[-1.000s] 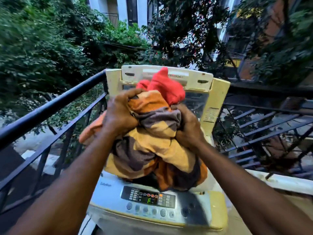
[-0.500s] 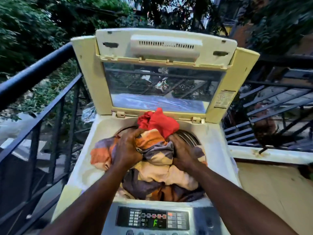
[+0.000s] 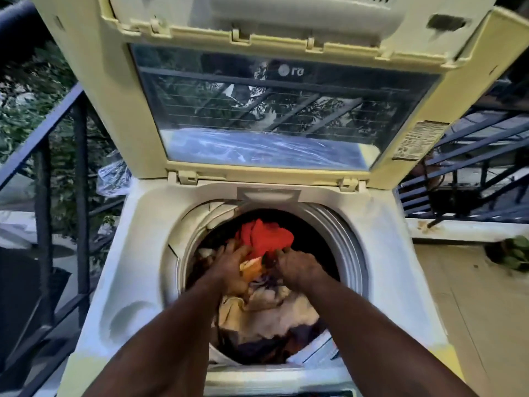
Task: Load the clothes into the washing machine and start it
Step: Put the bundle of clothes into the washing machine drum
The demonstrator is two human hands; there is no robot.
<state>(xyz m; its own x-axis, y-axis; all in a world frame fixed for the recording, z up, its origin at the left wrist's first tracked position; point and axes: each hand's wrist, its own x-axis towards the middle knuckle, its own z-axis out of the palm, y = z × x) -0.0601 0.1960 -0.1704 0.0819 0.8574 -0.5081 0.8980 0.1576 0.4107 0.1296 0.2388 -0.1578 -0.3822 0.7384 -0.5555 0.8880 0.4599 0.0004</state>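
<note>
Both my arms reach down into the drum (image 3: 340, 239) of the top-loading washing machine (image 3: 137, 253). My left hand (image 3: 232, 267) and my right hand (image 3: 297, 267) press on the bundle of clothes (image 3: 266, 313) inside, fingers spread over the fabric; the blur hides whether they curl into it. A red garment (image 3: 264, 237) lies at the far side of the pile, just beyond my fingertips. The lid (image 3: 274, 90) stands raised behind the drum, its clear window reflecting bars. A dark metal railing (image 3: 57, 156) runs along the left.
</note>
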